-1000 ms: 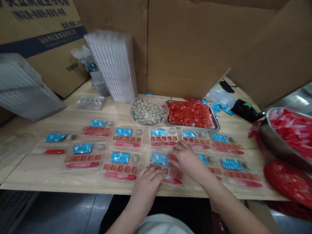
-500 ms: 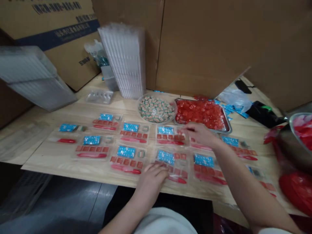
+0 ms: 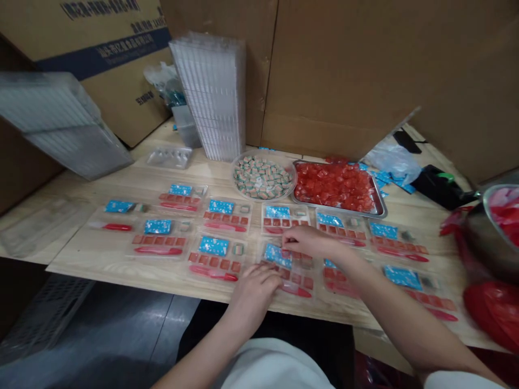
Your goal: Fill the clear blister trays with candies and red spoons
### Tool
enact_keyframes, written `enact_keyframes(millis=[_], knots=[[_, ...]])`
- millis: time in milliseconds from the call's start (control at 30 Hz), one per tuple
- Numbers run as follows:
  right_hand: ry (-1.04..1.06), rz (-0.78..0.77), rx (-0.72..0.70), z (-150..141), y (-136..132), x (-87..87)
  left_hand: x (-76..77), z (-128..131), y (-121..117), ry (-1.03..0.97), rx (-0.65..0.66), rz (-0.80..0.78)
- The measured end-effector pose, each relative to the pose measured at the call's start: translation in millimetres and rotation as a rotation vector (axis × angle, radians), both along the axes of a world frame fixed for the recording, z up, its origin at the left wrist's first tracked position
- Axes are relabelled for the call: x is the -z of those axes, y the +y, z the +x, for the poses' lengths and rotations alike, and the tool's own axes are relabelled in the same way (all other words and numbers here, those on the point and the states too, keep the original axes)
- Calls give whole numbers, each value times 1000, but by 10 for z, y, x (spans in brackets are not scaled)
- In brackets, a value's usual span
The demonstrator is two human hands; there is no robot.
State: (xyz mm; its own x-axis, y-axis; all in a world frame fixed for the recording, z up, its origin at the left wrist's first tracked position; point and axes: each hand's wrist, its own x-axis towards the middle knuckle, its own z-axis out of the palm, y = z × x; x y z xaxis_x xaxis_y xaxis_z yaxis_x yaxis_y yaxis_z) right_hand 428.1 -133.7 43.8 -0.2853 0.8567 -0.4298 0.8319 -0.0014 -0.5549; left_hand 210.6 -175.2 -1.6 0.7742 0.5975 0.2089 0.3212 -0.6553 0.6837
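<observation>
A clear plastic tray [image 3: 311, 269] lies at the table's front edge. It contains a blue patterned packet [image 3: 277, 256], red square pieces [image 3: 308, 283] and a pink-red pen-shaped piece [image 3: 297, 290]. My left hand [image 3: 256, 285] is closed on the tray's left side, its fingertips over the row of red squares. Above the same tray, my right hand [image 3: 308, 241] pinches what looks like a small red candy piece [image 3: 285, 253] beside the packet. Its fingers partly hide the piece. Similar filled trays [image 3: 213, 259] stand around in two rows.
Behind the trays are a round bowl [image 3: 295, 190] of small green-and-tan pieces and a metal tray [image 3: 381, 208] of red wrapped candies. Tall stacks of clear trays [image 3: 214, 97] lean by cardboard boxes [image 3: 340, 70]. On the right is a metal bowl [image 3: 475, 232] with red contents.
My right hand has come back from the rear row, toward me and left, to the tray by my left hand. The left hand has stayed at the tray's left side.
</observation>
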Motion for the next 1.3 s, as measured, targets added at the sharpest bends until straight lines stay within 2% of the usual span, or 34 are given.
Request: enact_keyframes(millis=[100,200,333,467,567,667,800,900,967,1000,1100,1300], knots=[[-5,42,61,14,-116,4,2,-2,7,-15,2,3],[-30,194,186,219,-144,17,-16,1,9,-15,-4,-13],[-231,472,467,675,127,103,-51,12,6,10,-2,-34],[-183,507,445,918,523,238,-44,16,-6,3,-14,-20],[-80,530,467,954,614,296,-25,16,-10,-13,-22,-4],[55,578,593,1010,451,305,-25,21,-2,-13,-37,-10],[267,595,799,1159,35,252,-54,24,15,12,-8,-35],[624,565,969,1282,-217,184,-56,11,25,10,12,-24],[725,538,1013,1346,-292,158,-38,-6,30,4,19,-10],[670,532,1003,1364,-294,158,-24,-14,31,3,25,-1],[319,523,913,1347,-162,216,14,-33,36,16,37,28],[-7,449,785,1135,322,343,-11,-18,40,96,54,36]])
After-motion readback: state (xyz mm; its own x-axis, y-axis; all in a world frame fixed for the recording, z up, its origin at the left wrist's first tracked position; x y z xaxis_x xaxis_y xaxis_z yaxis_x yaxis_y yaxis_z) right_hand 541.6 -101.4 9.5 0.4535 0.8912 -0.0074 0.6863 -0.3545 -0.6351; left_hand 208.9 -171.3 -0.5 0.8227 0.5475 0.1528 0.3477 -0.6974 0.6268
